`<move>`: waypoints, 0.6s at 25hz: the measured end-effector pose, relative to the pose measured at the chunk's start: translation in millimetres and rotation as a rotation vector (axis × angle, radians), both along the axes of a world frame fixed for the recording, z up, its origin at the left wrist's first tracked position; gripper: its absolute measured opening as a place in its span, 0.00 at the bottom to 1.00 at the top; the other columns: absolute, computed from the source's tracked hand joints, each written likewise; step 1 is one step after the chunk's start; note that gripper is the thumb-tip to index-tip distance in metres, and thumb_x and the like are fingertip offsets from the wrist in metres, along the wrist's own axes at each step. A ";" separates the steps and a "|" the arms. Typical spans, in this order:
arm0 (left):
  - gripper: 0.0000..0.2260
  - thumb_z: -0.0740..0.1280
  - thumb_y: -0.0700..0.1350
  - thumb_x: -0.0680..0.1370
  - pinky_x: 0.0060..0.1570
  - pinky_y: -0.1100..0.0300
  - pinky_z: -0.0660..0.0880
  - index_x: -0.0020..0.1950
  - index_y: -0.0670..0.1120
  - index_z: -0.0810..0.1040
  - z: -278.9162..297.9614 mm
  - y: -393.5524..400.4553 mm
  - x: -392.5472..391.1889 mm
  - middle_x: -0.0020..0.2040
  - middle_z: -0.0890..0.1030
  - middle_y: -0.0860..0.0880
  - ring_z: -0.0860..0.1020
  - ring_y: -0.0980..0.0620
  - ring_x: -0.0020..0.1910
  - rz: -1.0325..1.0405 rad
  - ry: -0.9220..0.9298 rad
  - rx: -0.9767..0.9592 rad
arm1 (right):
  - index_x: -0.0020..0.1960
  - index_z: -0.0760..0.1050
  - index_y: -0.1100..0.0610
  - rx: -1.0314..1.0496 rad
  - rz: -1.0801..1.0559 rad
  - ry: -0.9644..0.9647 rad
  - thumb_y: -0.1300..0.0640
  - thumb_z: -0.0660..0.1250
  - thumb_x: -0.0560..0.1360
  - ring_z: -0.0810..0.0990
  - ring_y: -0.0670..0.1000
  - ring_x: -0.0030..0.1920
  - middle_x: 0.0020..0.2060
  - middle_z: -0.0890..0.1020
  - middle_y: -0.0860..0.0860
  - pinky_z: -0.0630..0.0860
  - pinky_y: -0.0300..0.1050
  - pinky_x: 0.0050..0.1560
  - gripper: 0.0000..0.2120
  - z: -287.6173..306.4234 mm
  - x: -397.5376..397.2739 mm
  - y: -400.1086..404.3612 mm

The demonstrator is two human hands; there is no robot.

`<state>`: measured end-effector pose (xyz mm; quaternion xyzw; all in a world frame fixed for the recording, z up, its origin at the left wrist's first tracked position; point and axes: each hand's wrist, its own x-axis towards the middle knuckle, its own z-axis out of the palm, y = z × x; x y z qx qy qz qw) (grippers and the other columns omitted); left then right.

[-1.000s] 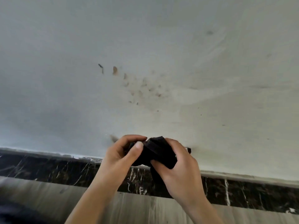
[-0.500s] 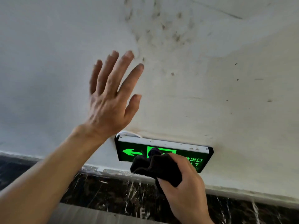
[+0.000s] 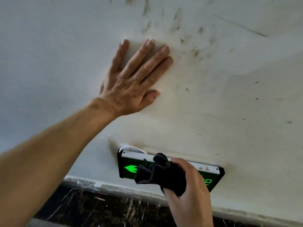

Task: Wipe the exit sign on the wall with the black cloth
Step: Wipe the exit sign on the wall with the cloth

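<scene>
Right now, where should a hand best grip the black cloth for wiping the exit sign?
Grip the black cloth at its bunched rear, from below right, as the right hand does; the loose folds then face the exit sign.

A pale, off-white plaster wall (image 3: 229,99) fills most of the frame, smudged with dark scuff marks (image 3: 180,33) near its top and a thin diagonal crack, above a black marble skirting (image 3: 101,208) veined in white, with soft, even light across the surface.
</scene>
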<state>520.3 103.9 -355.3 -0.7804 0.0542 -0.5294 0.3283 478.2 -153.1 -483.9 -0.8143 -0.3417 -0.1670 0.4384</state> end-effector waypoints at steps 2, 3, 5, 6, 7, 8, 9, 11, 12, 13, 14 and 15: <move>0.30 0.52 0.58 0.82 0.76 0.40 0.47 0.81 0.46 0.54 -1.5 -0.4 2.6 0.76 0.62 0.46 0.57 0.42 0.76 -0.025 -0.011 0.000 | 0.59 0.70 0.47 0.018 -0.002 -0.098 0.56 0.73 0.60 0.72 0.38 0.51 0.49 0.74 0.33 0.69 0.36 0.52 0.29 -0.8 4.3 17.0; 0.30 0.52 0.58 0.82 0.76 0.40 0.47 0.80 0.46 0.55 -2.1 0.2 3.5 0.76 0.62 0.46 0.58 0.42 0.76 -0.034 -0.013 0.004 | 0.59 0.70 0.49 0.029 0.004 -0.163 0.58 0.73 0.61 0.73 0.41 0.54 0.51 0.76 0.38 0.68 0.39 0.55 0.28 -2.9 6.3 28.5; 0.29 0.52 0.58 0.81 0.76 0.39 0.49 0.80 0.46 0.58 -1.9 0.6 4.3 0.76 0.63 0.46 0.59 0.42 0.76 -0.046 -0.016 0.009 | 0.60 0.70 0.52 0.011 0.019 -0.295 0.61 0.70 0.63 0.74 0.49 0.57 0.55 0.78 0.47 0.68 0.46 0.57 0.26 -9.4 11.1 54.1; 0.29 0.51 0.58 0.81 0.76 0.39 0.49 0.79 0.46 0.59 -1.3 0.9 4.7 0.76 0.63 0.47 0.59 0.42 0.76 -0.049 -0.024 0.013 | 0.60 0.71 0.52 -0.021 0.022 -0.353 0.62 0.68 0.65 0.74 0.52 0.57 0.55 0.79 0.49 0.68 0.48 0.57 0.24 -14.4 13.3 66.7; 0.29 0.51 0.58 0.81 0.75 0.39 0.50 0.79 0.46 0.60 -0.9 1.2 5.0 0.76 0.64 0.47 0.60 0.42 0.75 -0.052 -0.033 0.014 | 0.60 0.72 0.53 -0.070 0.023 -0.400 0.62 0.65 0.67 0.75 0.53 0.57 0.54 0.80 0.50 0.68 0.49 0.56 0.22 -20.8 14.5 78.0; 0.29 0.52 0.58 0.81 0.75 0.39 0.50 0.79 0.46 0.61 -1.0 1.7 5.3 0.76 0.64 0.47 0.60 0.42 0.75 -0.053 -0.039 0.015 | 0.60 0.74 0.54 -0.140 0.032 -0.427 0.62 0.64 0.68 0.76 0.54 0.56 0.54 0.81 0.51 0.69 0.50 0.56 0.21 -28.3 14.5 87.8; 0.29 0.52 0.58 0.81 0.76 0.39 0.50 0.78 0.46 0.61 -1.4 1.8 5.5 0.76 0.64 0.47 0.60 0.42 0.75 -0.051 -0.042 0.016 | 0.61 0.75 0.54 -0.229 0.050 -0.434 0.62 0.64 0.67 0.77 0.55 0.56 0.54 0.81 0.52 0.71 0.51 0.57 0.22 -35.8 13.3 95.5; 0.29 0.53 0.58 0.80 0.76 0.40 0.49 0.78 0.46 0.61 -1.9 1.4 6.6 0.75 0.64 0.47 0.60 0.42 0.75 -0.052 -0.046 0.027 | 0.62 0.75 0.54 -0.396 0.080 -0.411 0.59 0.68 0.63 0.78 0.56 0.56 0.55 0.80 0.51 0.72 0.51 0.58 0.27 -48.1 9.2 105.0; 0.28 0.53 0.58 0.80 0.76 0.40 0.48 0.78 0.47 0.61 -1.6 1.4 7.6 0.75 0.64 0.47 0.60 0.42 0.75 -0.057 -0.050 0.030 | 0.63 0.74 0.54 -0.459 0.087 -0.391 0.58 0.71 0.62 0.78 0.56 0.56 0.56 0.80 0.51 0.71 0.52 0.59 0.29 -52.5 7.4 107.6; 0.28 0.53 0.58 0.80 0.76 0.40 0.49 0.78 0.47 0.61 -1.2 1.6 8.6 0.75 0.64 0.47 0.60 0.42 0.75 -0.062 -0.054 0.029 | 0.64 0.73 0.54 -0.506 0.092 -0.373 0.57 0.72 0.61 0.77 0.56 0.57 0.56 0.79 0.51 0.69 0.51 0.60 0.30 -55.5 5.8 108.8; 0.28 0.53 0.58 0.80 0.76 0.39 0.49 0.78 0.47 0.62 -1.0 2.0 9.2 0.75 0.64 0.47 0.61 0.42 0.75 -0.060 -0.060 0.028 | 0.64 0.72 0.55 -0.542 0.095 -0.363 0.55 0.72 0.61 0.77 0.56 0.57 0.56 0.79 0.51 0.66 0.51 0.60 0.31 -56.9 4.0 108.9; 0.29 0.53 0.59 0.80 0.75 0.39 0.49 0.78 0.47 0.62 -0.8 2.4 9.5 0.75 0.64 0.47 0.61 0.42 0.75 -0.052 -0.065 0.026 | 0.64 0.72 0.55 -0.572 0.095 -0.359 0.54 0.72 0.62 0.76 0.56 0.57 0.56 0.79 0.51 0.65 0.51 0.60 0.30 -56.7 2.4 108.1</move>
